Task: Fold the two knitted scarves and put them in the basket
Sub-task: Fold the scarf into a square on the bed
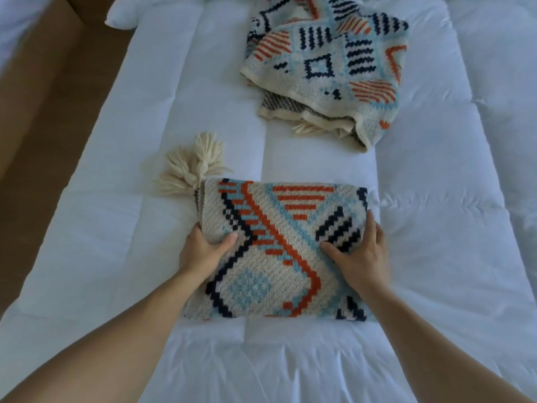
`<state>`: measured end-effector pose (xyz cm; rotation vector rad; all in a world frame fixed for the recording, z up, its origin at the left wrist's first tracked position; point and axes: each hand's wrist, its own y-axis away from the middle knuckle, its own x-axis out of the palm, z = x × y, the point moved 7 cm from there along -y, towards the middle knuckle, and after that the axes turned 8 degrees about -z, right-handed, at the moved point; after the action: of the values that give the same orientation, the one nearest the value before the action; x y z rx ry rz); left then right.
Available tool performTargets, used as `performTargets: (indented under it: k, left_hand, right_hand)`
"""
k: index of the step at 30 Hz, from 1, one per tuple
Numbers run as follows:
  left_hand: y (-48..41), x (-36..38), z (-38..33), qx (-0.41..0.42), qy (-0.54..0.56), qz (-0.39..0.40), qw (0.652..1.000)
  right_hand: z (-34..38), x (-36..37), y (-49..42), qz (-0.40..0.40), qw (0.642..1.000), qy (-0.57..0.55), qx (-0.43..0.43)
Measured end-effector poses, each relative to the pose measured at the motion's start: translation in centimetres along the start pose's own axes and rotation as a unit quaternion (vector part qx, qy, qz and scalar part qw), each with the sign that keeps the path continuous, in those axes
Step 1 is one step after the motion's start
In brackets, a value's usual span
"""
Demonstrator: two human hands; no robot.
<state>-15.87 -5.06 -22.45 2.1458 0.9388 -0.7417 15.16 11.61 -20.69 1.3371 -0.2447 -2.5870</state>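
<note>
Folded scarf (279, 248) lies on the bed (436, 228) right under both hands, long axis running L-R. Left hand (203, 251) pinches its left edge, right hand (360, 254) its right edge, thumbs on top. 2nd scarf (328, 68) sits crumpled well beyond; no basket in view, so can't tell which way the lift goes.

White quilted bed (436, 228) — folded scarf (279, 251), rumpled scarf (328, 65) on it.

Bare quilt (436, 228) around both scarves (279, 248)

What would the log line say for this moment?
near scarf: folded, on bed | left hand, right hand: gripping its sides | far scarf: loosely bunched | basket: not visible
</note>
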Motion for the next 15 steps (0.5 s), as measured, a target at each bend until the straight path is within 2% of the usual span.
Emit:
performTargets:
  k: [2, 4, 9, 12, 15]
  left_hand:
    - [-0.8, 0.0, -0.1, -0.054, 0.023, 0.047, 0.997]
    - [-1.2, -0.2, -0.6, -0.087, 0.061, 0.09, 0.99]
    - [-0.9, 0.8, -0.8, -0.107, 0.14, 0.138, 0.975]
    - [-0.6, 1.0, -0.6, -0.123, 0.173, 0.14, 0.967]
    - [-0.6, 0.8, -1.1, -0.128, 0.191, 0.099, 0.968]
  right_hand:
    - [-0.9, -0.1, -0.8, 0.023, 0.992, -0.082, 0.09]
    - [-1.5, 0.4, -1.1, 0.064, 0.98, -0.124, 0.14]
    - [-1.2, 0.7, -0.8, 0.117, 0.98, -0.087, 0.134]
    - [-1.3, 0.6, -0.9, 0.137, 0.973, -0.101, 0.157]
    - [-1.5, 0.3, -1.2, 0.192, 0.93, -0.235, 0.209]
